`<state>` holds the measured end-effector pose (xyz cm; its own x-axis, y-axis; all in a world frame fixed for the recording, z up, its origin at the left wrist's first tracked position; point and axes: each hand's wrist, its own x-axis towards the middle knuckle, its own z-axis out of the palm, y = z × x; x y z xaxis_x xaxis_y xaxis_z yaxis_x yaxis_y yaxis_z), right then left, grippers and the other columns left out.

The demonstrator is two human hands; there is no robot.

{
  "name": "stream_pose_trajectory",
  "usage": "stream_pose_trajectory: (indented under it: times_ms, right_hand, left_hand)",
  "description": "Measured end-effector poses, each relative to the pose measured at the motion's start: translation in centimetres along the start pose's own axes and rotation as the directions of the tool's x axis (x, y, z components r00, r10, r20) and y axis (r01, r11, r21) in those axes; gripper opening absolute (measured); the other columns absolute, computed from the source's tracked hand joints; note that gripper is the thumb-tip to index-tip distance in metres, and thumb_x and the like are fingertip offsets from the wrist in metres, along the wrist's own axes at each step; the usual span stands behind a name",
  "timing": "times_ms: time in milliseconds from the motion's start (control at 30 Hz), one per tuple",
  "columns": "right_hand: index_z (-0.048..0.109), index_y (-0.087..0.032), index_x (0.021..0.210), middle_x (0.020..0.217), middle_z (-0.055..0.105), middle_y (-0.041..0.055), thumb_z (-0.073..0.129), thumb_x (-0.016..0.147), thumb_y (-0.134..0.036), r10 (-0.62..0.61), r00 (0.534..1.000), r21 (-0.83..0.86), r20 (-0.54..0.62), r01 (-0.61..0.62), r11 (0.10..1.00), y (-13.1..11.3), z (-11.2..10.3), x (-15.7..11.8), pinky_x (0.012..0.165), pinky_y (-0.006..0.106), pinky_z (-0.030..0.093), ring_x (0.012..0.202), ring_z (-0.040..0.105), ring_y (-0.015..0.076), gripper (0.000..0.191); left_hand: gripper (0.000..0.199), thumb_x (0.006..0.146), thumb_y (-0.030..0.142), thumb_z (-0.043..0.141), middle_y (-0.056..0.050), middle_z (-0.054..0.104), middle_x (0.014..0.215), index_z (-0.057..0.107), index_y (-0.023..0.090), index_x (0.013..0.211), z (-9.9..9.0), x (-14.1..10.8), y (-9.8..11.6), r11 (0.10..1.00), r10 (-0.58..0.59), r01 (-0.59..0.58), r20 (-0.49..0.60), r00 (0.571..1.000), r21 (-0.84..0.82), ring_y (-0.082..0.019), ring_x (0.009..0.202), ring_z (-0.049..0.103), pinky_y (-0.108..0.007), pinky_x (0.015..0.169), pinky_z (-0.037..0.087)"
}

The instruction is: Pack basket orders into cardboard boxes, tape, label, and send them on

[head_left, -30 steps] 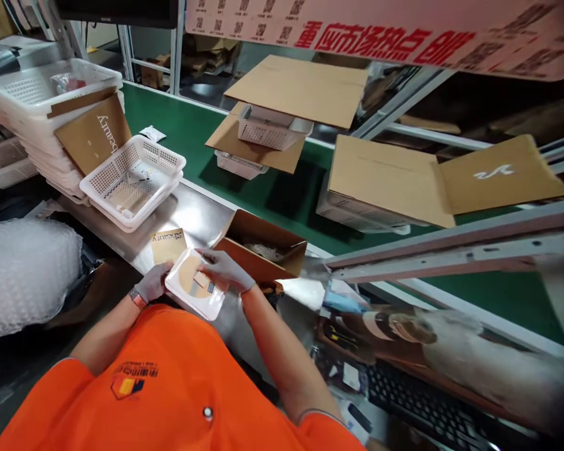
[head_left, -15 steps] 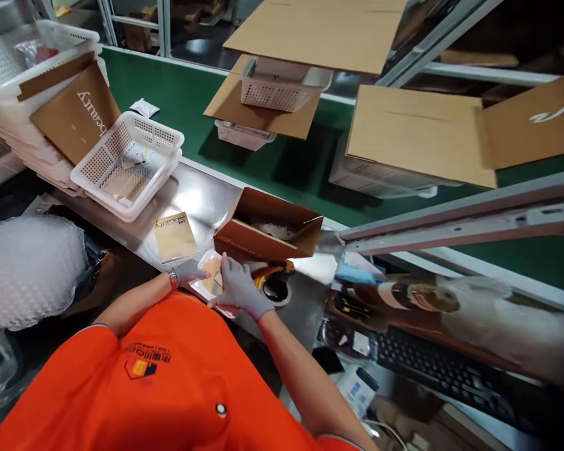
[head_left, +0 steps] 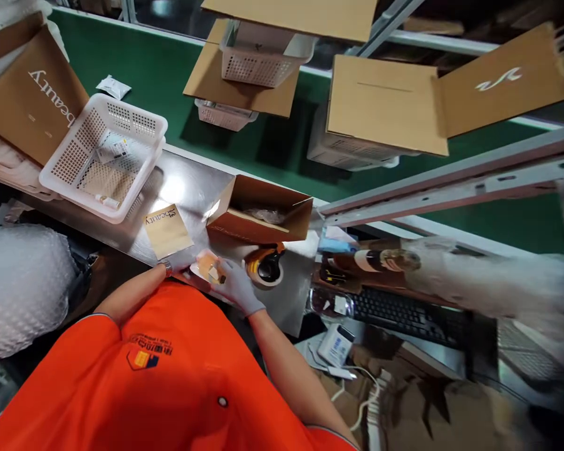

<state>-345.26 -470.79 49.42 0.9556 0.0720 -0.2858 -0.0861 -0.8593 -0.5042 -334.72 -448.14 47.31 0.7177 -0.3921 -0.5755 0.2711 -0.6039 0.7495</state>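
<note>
My left hand [head_left: 182,260], in a pale glove, closes around the left side of a small peach-and-white flat packet [head_left: 207,264]. On the packet's right side my gloved right hand [head_left: 237,287] is closed, with a small pale and brown piece at its fingertips. The packet's exact kind is unclear. Just beyond my left hand lies a tan paper envelope [head_left: 168,233] printed "beauty". An open brown carton [head_left: 232,230] stands ahead of my hands, clear plastic inside it. Right of my right hand sits a tape dispenser [head_left: 251,260] with a tape roll.
A white plastic basket [head_left: 143,181] holding small packets stands on the metal bench to the left. Bubble wrap [head_left: 23,288] bulges at the lower left. Behind runs a green conveyor [head_left: 169,81] carrying baskets and cartons. A keyboard [head_left: 404,316] and bottle [head_left: 371,260] are at the right.
My view has shifted, so the bench items sit higher and further left. My right hand's fingers have drawn in at the packet, and a small pale and brown piece now shows there.
</note>
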Motion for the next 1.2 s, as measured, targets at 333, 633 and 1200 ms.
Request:
stream_pose_trajectory:
  times_ms: [333, 633, 1200]
  right_hand:
    - [0.081, -0.019, 0.135, 0.139, 0.079, 0.0171, 0.087, 0.074, -0.036, 0.082, 0.995, 0.167, -0.048, -0.073, 0.983, 0.3, 1.5, 2.6, 0.108, 0.046, 0.061, 0.126, 0.076, 0.0358, 0.063]
    - [0.083, -0.022, 0.125, 0.133, 0.081, 0.0112, 0.085, 0.073, -0.037, 0.050, 0.995, 0.356, -0.089, -0.015, 0.934, -0.5, 3.5, 5.1, 0.112, 0.046, 0.060, 0.125, 0.075, 0.0319, 0.054]
    - [0.081, -0.021, 0.140, 0.129, 0.078, 0.0138, 0.082, 0.087, -0.026, -0.077, 0.997, 0.101, 0.018, 0.075, 0.992, -2.9, 5.2, 6.6, 0.097, 0.032, 0.056, 0.110, 0.072, 0.0265, 0.054]
  left_hand:
    - [0.035, 0.097, 0.030, 0.079, -0.026, 0.070, 0.143, 0.080, 0.008, 0.124, -5.6, 0.8, -2.1, 0.783, -0.001, 0.050, -0.079, 0.997, 0.620, -0.037, 0.132, 0.069, -0.041, 0.111, 0.053]
    - [0.017, 0.097, 0.020, 0.071, -0.019, 0.080, 0.109, 0.083, 0.011, 0.092, -5.9, 1.3, -1.9, 0.895, 0.010, 0.049, -0.131, 0.991, 0.443, -0.029, 0.112, 0.076, -0.034, 0.104, 0.054]
    - [0.032, 0.103, 0.026, 0.062, -0.010, 0.085, 0.096, 0.089, 0.015, 0.090, -4.4, 3.9, -4.7, 0.934, 0.044, 0.046, -0.241, 0.970, 0.355, -0.021, 0.091, 0.073, -0.027, 0.076, 0.047]
